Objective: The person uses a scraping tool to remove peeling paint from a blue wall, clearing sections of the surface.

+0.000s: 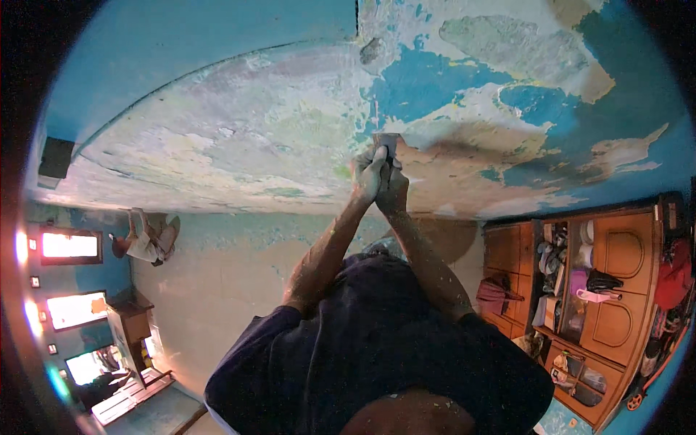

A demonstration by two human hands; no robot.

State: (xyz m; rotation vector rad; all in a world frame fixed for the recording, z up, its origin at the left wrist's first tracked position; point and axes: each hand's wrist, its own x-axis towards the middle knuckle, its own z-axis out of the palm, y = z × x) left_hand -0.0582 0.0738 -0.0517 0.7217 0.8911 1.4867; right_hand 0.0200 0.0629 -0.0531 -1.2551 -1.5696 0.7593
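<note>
Both arms reach out in front of me to a wall (290, 109) with flaking blue paint and bare whitish patches. My left hand (368, 176) is closed round a scraper, its thumb lying along the tool. Close against it, my right hand (393, 187) grips the same tool lower down. The scraper (387, 139) has a flat, dark, wide blade, and its edge meets the wall beside a patch of blue paint. Its handle is mostly hidden by my fingers. Pale specks dot my forearms.
A wooden cabinet (616, 319) with open shelves of household things stands at the right, a dark red bag (496, 291) hanging on it. Another person (148, 245) is by the wall at the far left. A dark box (56, 158) is fixed to the wall there.
</note>
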